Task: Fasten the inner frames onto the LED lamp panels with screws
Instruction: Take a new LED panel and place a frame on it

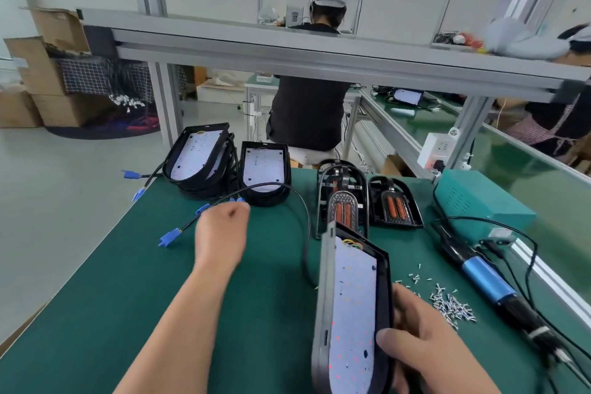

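Observation:
My right hand (428, 345) grips an LED lamp panel (351, 307), a black housing with a white LED board, and holds it tilted on edge above the green mat. The panel's black cable (305, 217) arcs away to the left. My left hand (222, 233) is stretched forward with its fingers curled, close to the cable's blue connectors (236, 200); I cannot tell whether it holds the cable. Two stacks of LED panels (200, 157) (264, 169) stand at the far edge. Black inner frames with orange inserts (342, 198) (395, 206) lie to the right of them. Loose screws (447, 302) are scattered by my right hand.
An electric screwdriver with a blue body (486, 278) lies at the right, its cables running to a teal power box (479, 198). Blue connectors (169, 237) hang near the mat's left edge. A person sits with their back to me beyond the table, under an aluminium rail (319, 51).

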Tool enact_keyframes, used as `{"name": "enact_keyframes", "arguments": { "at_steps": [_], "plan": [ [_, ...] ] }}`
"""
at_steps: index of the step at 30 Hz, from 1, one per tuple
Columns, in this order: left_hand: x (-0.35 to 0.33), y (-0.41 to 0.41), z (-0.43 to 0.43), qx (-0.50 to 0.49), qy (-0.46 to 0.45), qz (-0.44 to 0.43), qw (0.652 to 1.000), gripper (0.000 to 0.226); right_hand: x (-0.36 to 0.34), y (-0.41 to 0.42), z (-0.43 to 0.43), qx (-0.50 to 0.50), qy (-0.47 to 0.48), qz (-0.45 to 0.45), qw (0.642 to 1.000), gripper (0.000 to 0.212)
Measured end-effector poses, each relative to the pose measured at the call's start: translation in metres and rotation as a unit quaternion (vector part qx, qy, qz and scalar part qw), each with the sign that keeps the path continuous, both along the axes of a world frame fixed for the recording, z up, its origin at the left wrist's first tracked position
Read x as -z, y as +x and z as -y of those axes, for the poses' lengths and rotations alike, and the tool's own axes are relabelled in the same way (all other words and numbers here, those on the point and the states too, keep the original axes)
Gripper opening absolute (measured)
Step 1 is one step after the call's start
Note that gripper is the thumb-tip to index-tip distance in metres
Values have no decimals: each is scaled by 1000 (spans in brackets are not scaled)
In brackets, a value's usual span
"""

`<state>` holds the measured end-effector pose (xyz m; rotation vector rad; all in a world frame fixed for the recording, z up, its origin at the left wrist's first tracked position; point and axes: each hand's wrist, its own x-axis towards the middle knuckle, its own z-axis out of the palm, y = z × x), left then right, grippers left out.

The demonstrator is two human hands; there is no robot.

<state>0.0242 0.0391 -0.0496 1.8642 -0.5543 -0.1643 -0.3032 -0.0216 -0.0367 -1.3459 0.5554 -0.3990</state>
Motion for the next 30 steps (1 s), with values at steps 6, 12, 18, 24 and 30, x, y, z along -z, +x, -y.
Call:
{"name": "enact_keyframes", "arguments": {
  "at_steps": [6, 12, 18, 24, 30],
  "plan": [
    [7, 28, -17, -119, 125, 70, 983, 35, -8, -24, 4, -2, -35, -14, 999, 62],
    [8, 25, -12, -79, 218, 86, 969, 42, -7, -29, -2, 11, 40, -32, 999, 67],
    [6, 23, -17, -64, 193, 80, 976, 55, -8, -22, -21, -32, 146, -45, 988, 48],
    [3, 15, -14, 16, 201, 73, 977, 55, -5, -12, -47, 8, 248, -24, 968, 52],
    [6, 5, -13, 152, 219, 98, 959, 56, 2, -6, -71, 68, 326, 21, 943, 49]
  ]
}}
